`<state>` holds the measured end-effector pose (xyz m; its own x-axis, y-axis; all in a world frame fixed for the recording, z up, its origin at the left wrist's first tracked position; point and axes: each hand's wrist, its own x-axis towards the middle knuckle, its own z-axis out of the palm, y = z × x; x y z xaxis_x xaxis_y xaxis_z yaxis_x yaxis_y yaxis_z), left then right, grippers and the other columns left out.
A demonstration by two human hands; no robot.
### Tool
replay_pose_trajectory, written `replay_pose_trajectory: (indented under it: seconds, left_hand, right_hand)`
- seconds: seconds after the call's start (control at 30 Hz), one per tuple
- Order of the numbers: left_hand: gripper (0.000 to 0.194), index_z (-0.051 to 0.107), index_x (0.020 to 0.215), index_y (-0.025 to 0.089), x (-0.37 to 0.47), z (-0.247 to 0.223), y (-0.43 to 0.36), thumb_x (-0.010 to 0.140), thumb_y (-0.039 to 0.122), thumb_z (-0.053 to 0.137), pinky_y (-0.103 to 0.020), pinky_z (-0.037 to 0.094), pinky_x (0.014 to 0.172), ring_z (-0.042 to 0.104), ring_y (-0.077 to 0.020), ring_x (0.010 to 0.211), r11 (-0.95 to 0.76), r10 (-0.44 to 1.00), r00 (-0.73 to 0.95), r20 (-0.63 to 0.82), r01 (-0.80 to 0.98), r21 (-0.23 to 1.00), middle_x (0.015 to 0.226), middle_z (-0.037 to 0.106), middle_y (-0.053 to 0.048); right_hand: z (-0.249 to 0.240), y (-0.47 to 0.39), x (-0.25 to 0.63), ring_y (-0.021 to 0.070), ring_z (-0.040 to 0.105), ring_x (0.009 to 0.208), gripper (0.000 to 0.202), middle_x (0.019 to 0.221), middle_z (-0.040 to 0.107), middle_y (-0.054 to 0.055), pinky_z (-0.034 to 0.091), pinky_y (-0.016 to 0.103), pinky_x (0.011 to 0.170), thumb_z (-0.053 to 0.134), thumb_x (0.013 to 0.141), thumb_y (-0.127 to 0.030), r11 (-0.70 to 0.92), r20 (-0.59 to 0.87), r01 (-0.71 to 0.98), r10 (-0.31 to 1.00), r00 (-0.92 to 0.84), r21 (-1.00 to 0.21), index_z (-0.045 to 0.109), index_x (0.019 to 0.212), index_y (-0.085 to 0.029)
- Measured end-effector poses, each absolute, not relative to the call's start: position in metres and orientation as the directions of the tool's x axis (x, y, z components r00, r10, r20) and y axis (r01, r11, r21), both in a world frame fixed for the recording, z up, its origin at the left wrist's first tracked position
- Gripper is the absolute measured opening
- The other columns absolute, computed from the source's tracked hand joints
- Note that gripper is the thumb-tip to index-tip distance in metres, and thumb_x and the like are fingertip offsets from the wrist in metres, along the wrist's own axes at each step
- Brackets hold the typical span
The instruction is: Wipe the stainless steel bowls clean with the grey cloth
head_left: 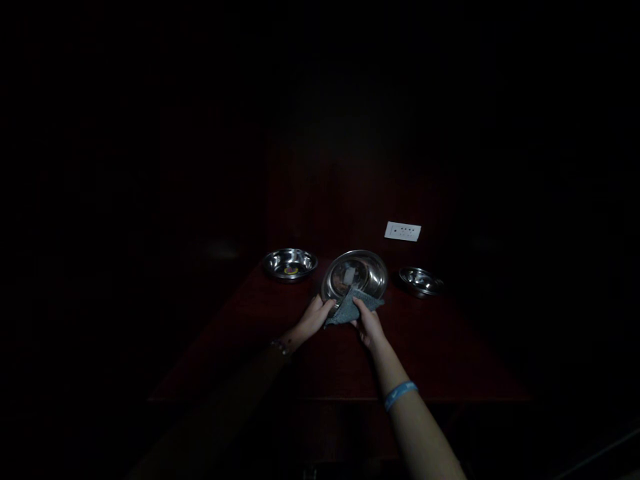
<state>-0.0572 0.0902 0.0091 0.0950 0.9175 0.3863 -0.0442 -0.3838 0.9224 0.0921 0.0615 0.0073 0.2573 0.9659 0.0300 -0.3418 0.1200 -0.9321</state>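
A shiny steel bowl (373, 270) is tilted up in front of me, its hollow side facing me and a pale patch at its centre. My left hand (315, 315) is closed on its lower left rim, thumb on the near side. A grey-green cloth (350, 308) lies folded over the bowl's lower rim. My right hand (369, 324) pinches this cloth against the rim, thumb on top, with the other fingers mostly hidden underneath.
On the dark red table (240, 333), a second steel bowl (291, 265) with a yellowish mark inside stands at the left. Another steel bowl (421, 282) is at the right. A white socket panel (403, 231) is on the wall behind. Surroundings are very dark.
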Motion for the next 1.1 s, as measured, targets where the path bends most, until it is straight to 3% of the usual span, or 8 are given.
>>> replay_pose_trajectory:
  seconds: [0.13,0.37,0.47,0.63,0.77,0.97,1.1]
  left_hand:
    - [0.034,0.067,0.108,0.017,-0.065,0.015,0.09,0.082,0.035,0.057,-0.042,0.046,0.101,0.066,-0.0264,0.106,-0.421,0.907,-0.011,0.421,-0.005,0.907,0.112,0.071,-0.01]
    - [0.04,0.065,0.114,0.016,-0.077,0.024,0.088,0.085,0.043,0.054,-0.042,0.046,0.102,0.065,-0.0277,0.109,-0.439,0.895,-0.055,0.442,0.054,0.897,0.114,0.071,-0.01]
    - [0.046,0.061,0.121,0.017,-0.074,0.026,0.086,0.087,0.046,0.053,-0.042,0.042,0.106,0.061,-0.027,0.115,-0.435,0.9,-0.028,0.436,0.015,0.9,0.12,0.068,-0.011]
    - [0.074,0.027,0.146,0.023,-0.064,0.019,0.082,0.083,0.041,0.063,-0.039,0.029,0.117,0.039,-0.0226,0.138,-0.49,0.866,0.066,0.496,-0.095,0.867,0.148,0.042,-0.012]
    - [0.087,0.013,0.148,0.022,-0.057,0.007,0.08,0.081,0.041,0.066,-0.043,0.027,0.117,0.04,-0.0236,0.137,-0.453,0.837,0.306,0.453,-0.074,0.888,0.149,0.039,-0.014]
    - [0.068,0.021,0.149,0.021,-0.055,-0.001,0.085,0.091,0.044,0.049,-0.042,0.017,0.121,0.031,-0.0248,0.142,-0.467,0.844,0.311,0.437,0.023,0.884,0.153,0.035,-0.012]
    - [0.061,0.032,0.144,0.019,-0.053,-0.005,0.093,0.09,0.041,0.05,-0.042,0.017,0.121,0.031,-0.0251,0.142,-0.482,0.852,0.246,0.463,0.022,0.876,0.151,0.038,-0.011]
  right_hand:
    - [0.008,0.06,0.093,0.0224,0.071,0.09,0.045,0.098,0.074,0.007,0.059,0.034,0.073,0.076,0.067,-0.041,0.038,-0.056,-0.394,0.973,0.222,-0.918,0.066,0.104,-0.018]
    - [0.002,0.067,0.101,0.0239,0.071,0.089,0.04,0.092,0.075,0.007,0.056,0.036,0.082,0.074,0.066,-0.045,0.147,0.088,-0.183,0.951,0.298,-0.972,0.07,0.092,-0.015]
    - [0.001,0.067,0.102,0.0242,0.071,0.089,0.039,0.091,0.075,0.007,0.056,0.036,0.083,0.074,0.066,-0.043,0.137,0.074,-0.186,0.948,0.311,-0.973,0.071,0.092,-0.015]
    - [0.0,0.067,0.099,0.0248,0.071,0.089,0.042,0.097,0.075,0.008,0.059,0.035,0.073,0.074,0.067,-0.041,0.101,-0.021,-0.363,0.949,0.315,-0.926,0.068,0.102,-0.017]
    - [-0.003,0.069,0.099,0.0231,0.071,0.09,0.044,0.098,0.075,0.007,0.059,0.032,0.071,0.074,0.068,-0.039,0.089,-0.065,-0.438,0.944,0.325,-0.895,0.067,0.106,-0.017]
    - [-0.002,0.067,0.098,0.0222,0.072,0.087,0.041,0.094,0.075,0.006,0.059,0.03,0.07,0.076,0.068,-0.039,0.08,-0.055,-0.425,0.954,0.296,-0.902,0.068,0.102,-0.018]
    - [0.004,0.063,0.096,0.0231,0.072,0.084,0.042,0.096,0.075,0.008,0.059,0.03,0.064,0.077,0.067,-0.041,0.07,-0.029,-0.365,0.966,0.257,-0.929,0.069,0.101,-0.018]
